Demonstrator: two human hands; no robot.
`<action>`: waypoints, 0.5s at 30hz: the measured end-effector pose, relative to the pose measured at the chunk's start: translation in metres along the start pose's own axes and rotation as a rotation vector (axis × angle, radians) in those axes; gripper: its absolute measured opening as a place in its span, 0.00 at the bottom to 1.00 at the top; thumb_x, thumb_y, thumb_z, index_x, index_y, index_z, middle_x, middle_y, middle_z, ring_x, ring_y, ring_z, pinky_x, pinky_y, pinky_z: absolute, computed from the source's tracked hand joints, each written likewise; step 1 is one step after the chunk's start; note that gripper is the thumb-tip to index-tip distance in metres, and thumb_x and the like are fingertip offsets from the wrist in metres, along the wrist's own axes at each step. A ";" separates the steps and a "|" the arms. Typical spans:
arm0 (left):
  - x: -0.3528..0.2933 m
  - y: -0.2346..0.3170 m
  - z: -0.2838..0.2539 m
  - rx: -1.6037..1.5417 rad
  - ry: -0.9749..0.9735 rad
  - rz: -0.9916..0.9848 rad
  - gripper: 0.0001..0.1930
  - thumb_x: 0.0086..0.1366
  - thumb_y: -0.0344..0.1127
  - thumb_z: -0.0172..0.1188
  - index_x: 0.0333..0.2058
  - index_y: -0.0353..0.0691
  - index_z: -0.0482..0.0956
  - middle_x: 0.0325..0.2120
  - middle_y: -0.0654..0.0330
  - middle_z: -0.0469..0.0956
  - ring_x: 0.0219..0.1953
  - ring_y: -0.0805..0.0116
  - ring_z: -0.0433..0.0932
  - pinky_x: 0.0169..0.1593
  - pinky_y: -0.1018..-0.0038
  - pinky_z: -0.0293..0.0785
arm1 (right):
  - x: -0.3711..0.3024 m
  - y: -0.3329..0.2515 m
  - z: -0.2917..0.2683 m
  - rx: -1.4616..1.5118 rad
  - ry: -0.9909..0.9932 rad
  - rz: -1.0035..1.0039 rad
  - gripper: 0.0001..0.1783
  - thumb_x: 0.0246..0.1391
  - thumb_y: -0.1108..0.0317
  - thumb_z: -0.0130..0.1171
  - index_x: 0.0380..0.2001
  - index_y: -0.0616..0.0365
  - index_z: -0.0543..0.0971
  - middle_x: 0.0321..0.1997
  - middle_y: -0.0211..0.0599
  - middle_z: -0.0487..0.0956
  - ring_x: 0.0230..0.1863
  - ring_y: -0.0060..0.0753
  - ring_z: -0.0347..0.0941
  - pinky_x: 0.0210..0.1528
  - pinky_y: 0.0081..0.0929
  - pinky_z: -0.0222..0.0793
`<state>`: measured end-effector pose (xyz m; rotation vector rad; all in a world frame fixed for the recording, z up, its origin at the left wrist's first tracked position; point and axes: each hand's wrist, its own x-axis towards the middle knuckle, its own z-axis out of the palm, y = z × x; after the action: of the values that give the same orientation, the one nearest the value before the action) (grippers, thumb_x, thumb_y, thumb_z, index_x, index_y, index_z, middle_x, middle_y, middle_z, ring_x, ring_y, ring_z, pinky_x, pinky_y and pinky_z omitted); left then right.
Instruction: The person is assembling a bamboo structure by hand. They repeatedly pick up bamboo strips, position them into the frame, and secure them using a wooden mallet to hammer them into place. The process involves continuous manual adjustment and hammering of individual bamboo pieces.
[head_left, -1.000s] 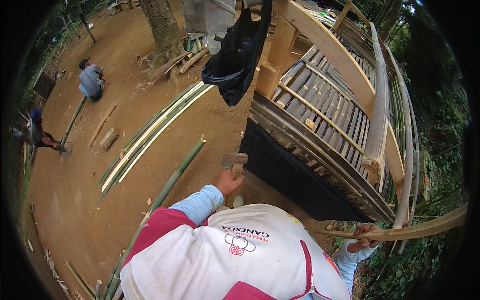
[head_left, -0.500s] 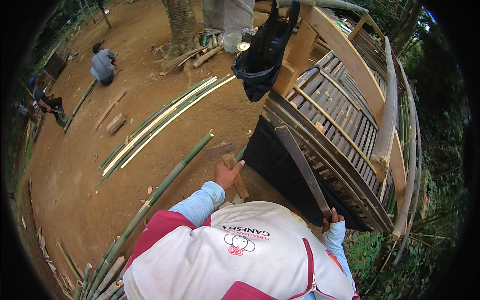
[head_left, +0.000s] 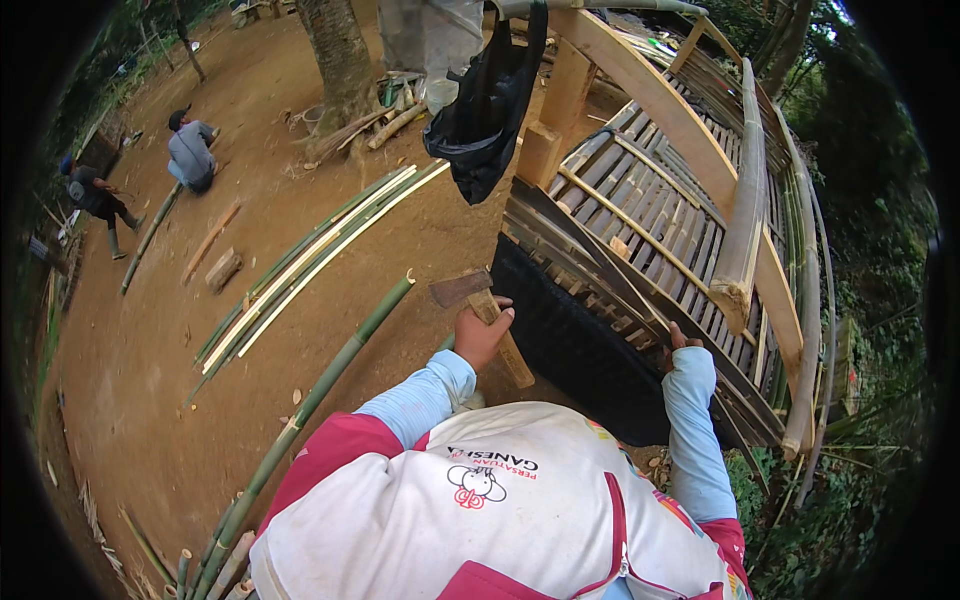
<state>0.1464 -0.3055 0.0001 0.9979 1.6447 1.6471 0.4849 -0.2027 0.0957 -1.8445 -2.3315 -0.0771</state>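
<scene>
Left hand (head_left: 482, 335) fingers closed around the wooden hammer (head_left: 480, 305) handle, head raised beside the platform's near edge. Right hand (head_left: 680, 345) fingers grip a dark bamboo slat (head_left: 600, 265) lying diagonally across the bamboo platform (head_left: 650, 215). Positioning step; striking likely requires steady slat alignment.

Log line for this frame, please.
left hand: grips hammer | right hand: holds dark bamboo slat on slatted platform | two people crouch far left
</scene>
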 end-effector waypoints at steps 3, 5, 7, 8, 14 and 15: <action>0.014 0.027 0.014 -0.012 0.021 0.019 0.12 0.58 0.34 0.62 0.40 0.36 0.81 0.27 0.61 0.79 0.31 0.73 0.76 0.38 0.73 0.72 | 0.022 0.009 0.003 -0.090 0.077 -0.142 0.17 0.52 0.67 0.59 0.47 0.46 0.77 0.30 0.41 0.77 0.29 0.41 0.75 0.31 0.36 0.66; 0.026 0.023 0.030 -0.052 0.055 0.089 0.14 0.59 0.34 0.61 0.44 0.36 0.80 0.29 0.61 0.79 0.32 0.74 0.75 0.39 0.74 0.71 | 0.036 0.027 0.027 0.120 0.116 -0.071 0.24 0.51 0.69 0.59 0.53 0.41 0.74 0.31 0.42 0.75 0.31 0.44 0.73 0.33 0.40 0.66; 0.035 0.033 0.042 -0.098 0.083 0.087 0.16 0.60 0.34 0.61 0.46 0.36 0.78 0.30 0.60 0.79 0.33 0.74 0.75 0.40 0.74 0.70 | 0.050 0.025 0.034 0.332 0.107 0.059 0.25 0.52 0.68 0.59 0.55 0.39 0.74 0.31 0.43 0.74 0.33 0.47 0.73 0.35 0.41 0.66; 0.039 0.039 0.046 -0.103 0.026 -0.053 0.19 0.60 0.34 0.60 0.50 0.34 0.76 0.35 0.57 0.79 0.37 0.72 0.76 0.44 0.74 0.70 | 0.053 0.026 0.035 0.279 0.132 -0.015 0.23 0.52 0.68 0.59 0.53 0.40 0.75 0.31 0.43 0.74 0.34 0.47 0.74 0.36 0.41 0.67; 0.053 0.062 0.077 -0.093 0.066 0.025 0.25 0.60 0.35 0.60 0.56 0.34 0.70 0.44 0.50 0.78 0.46 0.63 0.77 0.50 0.71 0.69 | 0.082 0.061 0.072 0.623 0.172 -0.058 0.18 0.54 0.65 0.58 0.49 0.36 0.77 0.35 0.43 0.76 0.37 0.48 0.76 0.39 0.39 0.70; 0.056 0.062 0.080 -0.077 0.074 0.042 0.25 0.60 0.35 0.60 0.56 0.34 0.70 0.44 0.49 0.78 0.47 0.61 0.77 0.50 0.70 0.69 | 0.086 0.062 0.076 0.572 0.156 -0.050 0.17 0.55 0.65 0.57 0.49 0.36 0.77 0.36 0.43 0.76 0.39 0.47 0.76 0.40 0.38 0.71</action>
<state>0.1887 -0.2182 0.0631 0.9491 1.6050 1.7806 0.5180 -0.0947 0.0312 -1.4401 -2.0111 0.3844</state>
